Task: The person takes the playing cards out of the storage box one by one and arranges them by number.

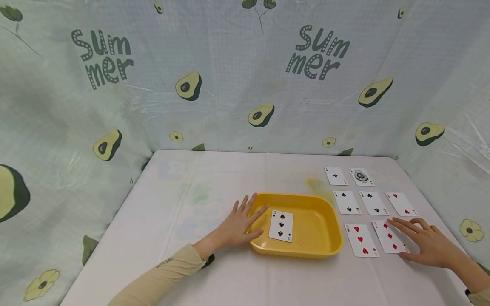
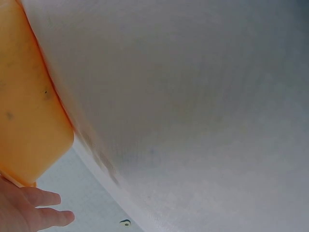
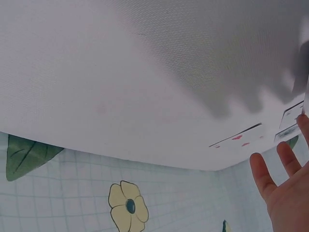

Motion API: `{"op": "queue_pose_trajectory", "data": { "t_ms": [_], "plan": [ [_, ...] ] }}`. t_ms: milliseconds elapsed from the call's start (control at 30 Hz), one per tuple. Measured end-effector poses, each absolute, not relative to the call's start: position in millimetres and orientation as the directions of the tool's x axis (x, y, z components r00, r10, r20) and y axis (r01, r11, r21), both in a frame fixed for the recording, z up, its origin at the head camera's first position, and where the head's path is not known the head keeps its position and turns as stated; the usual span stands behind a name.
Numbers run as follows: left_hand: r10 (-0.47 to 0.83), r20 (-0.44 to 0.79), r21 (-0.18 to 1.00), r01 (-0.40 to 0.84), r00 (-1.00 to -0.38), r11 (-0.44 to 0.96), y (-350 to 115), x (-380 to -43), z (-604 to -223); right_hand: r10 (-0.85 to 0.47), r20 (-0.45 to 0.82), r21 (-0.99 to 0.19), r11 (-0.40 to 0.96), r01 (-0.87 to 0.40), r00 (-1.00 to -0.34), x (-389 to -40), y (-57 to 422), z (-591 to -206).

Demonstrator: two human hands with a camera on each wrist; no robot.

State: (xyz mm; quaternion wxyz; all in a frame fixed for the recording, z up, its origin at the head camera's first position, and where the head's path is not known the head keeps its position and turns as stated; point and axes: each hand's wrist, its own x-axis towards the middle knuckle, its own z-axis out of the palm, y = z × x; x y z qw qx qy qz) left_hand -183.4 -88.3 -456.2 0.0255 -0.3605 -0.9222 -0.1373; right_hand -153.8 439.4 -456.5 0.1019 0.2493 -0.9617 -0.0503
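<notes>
A yellow plastic tray (image 1: pixel 311 254) sits on the table with a three of spades (image 1: pixel 281 226) face up inside it. My left hand (image 1: pixel 239 223) rests at the tray's left rim, fingers spread and fairly straight. Over to the right, my right hand (image 1: pixel 426 242) is on a three of diamonds (image 1: pixel 389 238); its fingertips reach the card's top edge and the thumb is near the bottom corner. Left of that card lies a three of hearts (image 1: pixel 361 241). The left wrist view shows the tray's side (image 2: pixel 34 106) above a few left fingers.
Behind the right hand lie a two of spades (image 1: pixel 346 202), a two of clubs (image 1: pixel 374 203) and a two of hearts (image 1: pixel 401 204). Farther back are an ace of clubs (image 1: pixel 336 176) and an ornate ace (image 1: pixel 361 177). Printed cloth (image 1: pixel 229 55) hangs around the white table (image 1: pixel 172 191).
</notes>
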Motion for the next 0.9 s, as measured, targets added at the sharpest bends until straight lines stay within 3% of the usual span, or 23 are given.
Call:
{"op": "queue_pose_trajectory", "data": {
  "t_ms": [600,900],
  "plan": [
    [0.647,0.147,0.248,0.661,-0.749,0.708,-88.1,-183.2,-458.0,-0.469,0.163,0.157,0.881,-0.447,-0.868,-151.7,438.7,-458.7],
    [0.650,0.145,0.251,0.663,-0.746,0.705,-87.6,-181.6,-457.0,-0.468,0.226,0.116,0.884,-0.453,-0.854,-159.8,432.9,-450.4]
  ]
}}
